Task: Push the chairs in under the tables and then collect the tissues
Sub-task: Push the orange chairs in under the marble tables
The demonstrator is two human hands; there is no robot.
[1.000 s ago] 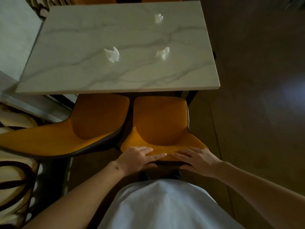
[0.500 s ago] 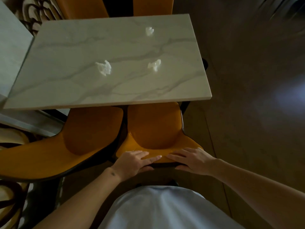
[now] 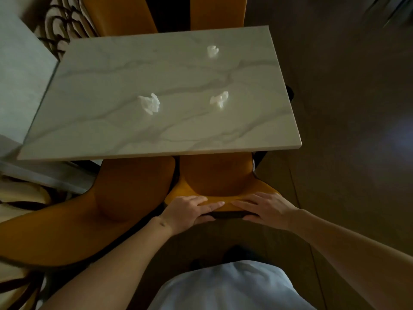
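Note:
A white marble table (image 3: 111,135) fills the middle of the view. Three crumpled white tissues lie on it: one left of centre (image 3: 150,103), one to its right (image 3: 220,99), one at the far right (image 3: 212,51). Below the table's near edge stand two orange chairs. My left hand (image 3: 186,209) and my right hand (image 3: 266,206) both grip the top of the backrest of the right chair (image 3: 220,175), whose seat is partly under the table. The left chair (image 3: 125,189) stands beside it, untouched.
Two more orange chairs (image 3: 125,16) show beyond the table's far edge. Another pale tabletop (image 3: 20,70) adjoins on the left. A patterned carpet (image 3: 15,198) lies at left, dark brown floor (image 3: 346,86) at right. My light shirt fills the bottom.
The right chair has slid forward, further under the table, with both hands staying on its backrest. The view has moved forward and over the table.

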